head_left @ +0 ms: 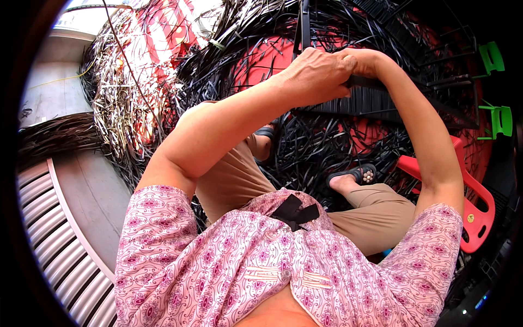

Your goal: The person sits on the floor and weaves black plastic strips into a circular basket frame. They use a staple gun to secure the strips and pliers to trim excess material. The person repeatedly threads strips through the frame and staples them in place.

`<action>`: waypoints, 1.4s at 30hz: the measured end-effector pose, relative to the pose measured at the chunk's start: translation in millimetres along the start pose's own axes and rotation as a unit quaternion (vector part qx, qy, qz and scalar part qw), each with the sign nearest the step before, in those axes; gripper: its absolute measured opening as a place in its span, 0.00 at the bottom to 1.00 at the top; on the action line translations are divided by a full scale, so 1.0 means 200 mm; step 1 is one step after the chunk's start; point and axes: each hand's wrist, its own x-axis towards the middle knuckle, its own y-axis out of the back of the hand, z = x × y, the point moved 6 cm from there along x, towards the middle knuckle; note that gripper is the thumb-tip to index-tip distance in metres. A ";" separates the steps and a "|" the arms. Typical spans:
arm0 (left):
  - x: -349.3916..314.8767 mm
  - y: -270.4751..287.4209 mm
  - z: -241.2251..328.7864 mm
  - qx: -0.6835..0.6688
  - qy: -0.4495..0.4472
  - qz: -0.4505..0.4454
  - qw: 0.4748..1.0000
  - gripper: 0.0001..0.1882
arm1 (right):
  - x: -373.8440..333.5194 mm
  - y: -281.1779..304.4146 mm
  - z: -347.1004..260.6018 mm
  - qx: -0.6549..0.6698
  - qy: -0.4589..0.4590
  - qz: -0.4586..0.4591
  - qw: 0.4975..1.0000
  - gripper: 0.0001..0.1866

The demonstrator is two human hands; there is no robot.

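Note:
My left hand (320, 75) and my right hand (364, 61) meet in front of me, high in the view. Both are closed, with fingers curled together at the edge of a black frame (304, 27). What they pinch is hidden behind the fingers and knuckles. Just below the hands runs a panel of tightly wound black strips (376, 103), part of the same dark piece. One upright bar of the frame rises beyond my left hand.
Loose black plastic strips (297, 139) lie heaped around my feet and over a red ground sheet (267, 60). To the right stand a red plastic chair (476, 193) and small green chairs (500, 121). A slatted metal bench (65, 250) is at the left.

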 end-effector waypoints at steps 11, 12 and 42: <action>0.03 0.04 -0.05 -0.012 0.077 0.027 0.997 0.21 | -0.68 0.22 -0.34 0.333 0.296 0.417 0.792 0.19; 0.04 0.04 -0.06 -0.010 0.094 0.033 0.995 0.21 | -0.83 0.14 -0.47 0.333 0.304 0.444 0.774 0.17; 0.19 0.14 -0.23 0.053 -0.020 0.081 0.995 0.21 | -0.94 -0.45 0.12 0.181 0.055 0.608 0.771 0.18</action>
